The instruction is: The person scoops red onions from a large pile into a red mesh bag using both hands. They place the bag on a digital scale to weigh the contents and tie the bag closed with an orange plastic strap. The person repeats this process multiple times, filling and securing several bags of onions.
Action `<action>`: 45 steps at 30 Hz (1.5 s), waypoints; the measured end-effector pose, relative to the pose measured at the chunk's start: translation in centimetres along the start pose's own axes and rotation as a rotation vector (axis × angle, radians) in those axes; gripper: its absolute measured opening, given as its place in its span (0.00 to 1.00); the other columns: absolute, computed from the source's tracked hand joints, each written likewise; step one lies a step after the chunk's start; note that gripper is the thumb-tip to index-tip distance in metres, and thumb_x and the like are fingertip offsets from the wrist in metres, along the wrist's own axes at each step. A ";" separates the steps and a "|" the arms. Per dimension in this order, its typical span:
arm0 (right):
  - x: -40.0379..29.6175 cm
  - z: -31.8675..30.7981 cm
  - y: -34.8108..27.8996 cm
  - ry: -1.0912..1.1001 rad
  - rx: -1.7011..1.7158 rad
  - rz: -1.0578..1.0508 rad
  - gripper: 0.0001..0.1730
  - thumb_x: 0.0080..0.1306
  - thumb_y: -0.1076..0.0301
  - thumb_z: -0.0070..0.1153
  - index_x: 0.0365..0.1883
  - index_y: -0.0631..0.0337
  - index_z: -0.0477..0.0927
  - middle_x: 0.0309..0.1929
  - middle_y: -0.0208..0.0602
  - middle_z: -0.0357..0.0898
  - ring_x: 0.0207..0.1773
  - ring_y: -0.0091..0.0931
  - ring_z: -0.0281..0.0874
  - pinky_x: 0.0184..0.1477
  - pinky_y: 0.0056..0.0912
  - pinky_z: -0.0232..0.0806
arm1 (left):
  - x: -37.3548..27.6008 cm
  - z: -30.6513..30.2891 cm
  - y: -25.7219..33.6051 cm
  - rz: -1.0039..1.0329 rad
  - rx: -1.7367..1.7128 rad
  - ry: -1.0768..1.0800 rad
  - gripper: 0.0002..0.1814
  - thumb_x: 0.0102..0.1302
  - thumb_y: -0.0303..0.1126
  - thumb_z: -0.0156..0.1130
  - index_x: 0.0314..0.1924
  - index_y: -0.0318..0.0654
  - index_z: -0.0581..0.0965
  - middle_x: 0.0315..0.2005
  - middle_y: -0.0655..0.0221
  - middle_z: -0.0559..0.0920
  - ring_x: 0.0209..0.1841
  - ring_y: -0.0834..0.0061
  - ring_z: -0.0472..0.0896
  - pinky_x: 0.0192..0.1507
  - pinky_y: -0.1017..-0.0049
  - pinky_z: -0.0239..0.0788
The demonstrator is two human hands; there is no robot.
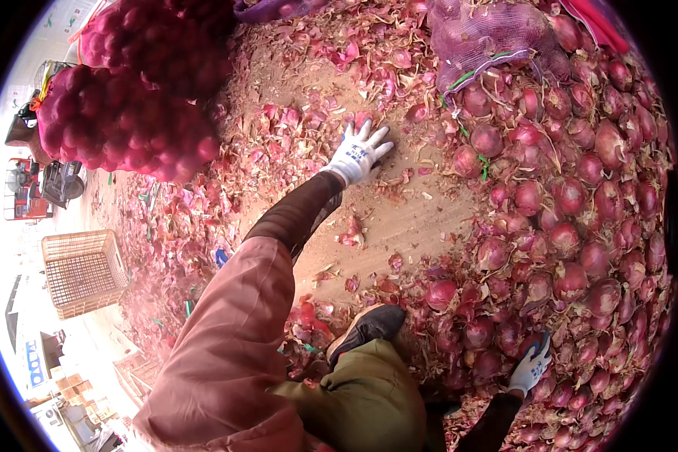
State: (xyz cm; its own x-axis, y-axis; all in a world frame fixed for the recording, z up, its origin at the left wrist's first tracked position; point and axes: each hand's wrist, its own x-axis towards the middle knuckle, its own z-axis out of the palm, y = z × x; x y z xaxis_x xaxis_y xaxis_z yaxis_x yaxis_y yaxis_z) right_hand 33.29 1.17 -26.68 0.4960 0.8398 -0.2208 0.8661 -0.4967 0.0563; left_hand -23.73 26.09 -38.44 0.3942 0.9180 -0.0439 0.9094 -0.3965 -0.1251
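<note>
My left hand point(359, 150), in a white work glove with printed marks, is spread over bare soil and loose onion skins, with no object in its fingers. At the lower right my right hand point(532, 366), gloved alike, reaches down onto the heap of red onions point(570, 281); its fingers point at the onions under it, and whether it grips one cannot be seen. A purple mesh sack point(491, 39) with a green-and-white edge lies on the heap at the top right. My shoe point(367, 330) stands between the soil and the onions.
Full mesh sacks of red onions point(124, 124) stand at the upper left. An upended plastic crate point(85, 271) sits at the left, with a red vehicle point(25, 189) and stacked boxes point(76, 390) farther off. Onion skins point(192, 209) litter the ground.
</note>
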 end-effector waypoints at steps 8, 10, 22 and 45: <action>-8.0 -1.6 4.5 -0.045 0.413 -0.012 0.28 0.77 0.62 0.42 0.72 0.60 0.58 0.72 0.45 0.58 0.72 0.39 0.58 0.69 0.41 0.57 | -13.0 5.7 -13.4 -0.586 -0.061 -0.111 0.35 0.61 0.45 0.58 0.69 0.55 0.62 0.71 0.64 0.60 0.70 0.48 0.58 0.63 0.37 0.53; -11.7 -2.4 8.2 -0.021 0.157 -0.142 0.29 0.76 0.61 0.43 0.72 0.58 0.58 0.72 0.45 0.58 0.73 0.40 0.56 0.70 0.41 0.56 | -22.5 7.1 -14.7 -0.785 -0.162 -0.167 0.35 0.63 0.45 0.56 0.70 0.57 0.61 0.72 0.65 0.59 0.70 0.50 0.59 0.64 0.40 0.54; -18.7 -12.1 10.8 -0.209 -0.104 0.087 0.33 0.71 0.47 0.49 0.70 0.51 0.64 0.66 0.50 0.69 0.67 0.39 0.68 0.70 0.65 0.36 | -78.5 -3.4 -1.5 -1.504 -0.247 -1.374 0.31 0.62 0.59 0.52 0.56 0.48 0.80 0.56 0.61 0.80 0.60 0.58 0.77 0.60 0.59 0.69; -12.9 -17.7 -9.6 -0.420 -0.248 -0.136 0.26 0.73 0.53 0.48 0.62 0.61 0.73 0.59 0.47 0.75 0.58 0.35 0.73 0.61 0.38 0.64 | -38.2 11.0 -27.5 -0.854 -0.064 -0.357 0.35 0.59 0.47 0.62 0.65 0.49 0.66 0.67 0.62 0.65 0.68 0.56 0.63 0.63 0.44 0.57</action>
State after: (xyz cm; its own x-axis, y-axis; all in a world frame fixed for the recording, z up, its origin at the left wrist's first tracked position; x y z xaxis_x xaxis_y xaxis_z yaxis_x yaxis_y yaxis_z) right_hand 19.69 -1.01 -7.10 0.3538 0.7072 -0.6121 0.9352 -0.2793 0.2179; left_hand -65.27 2.03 -44.18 -0.4674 0.8430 -0.2662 0.8822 0.4257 -0.2011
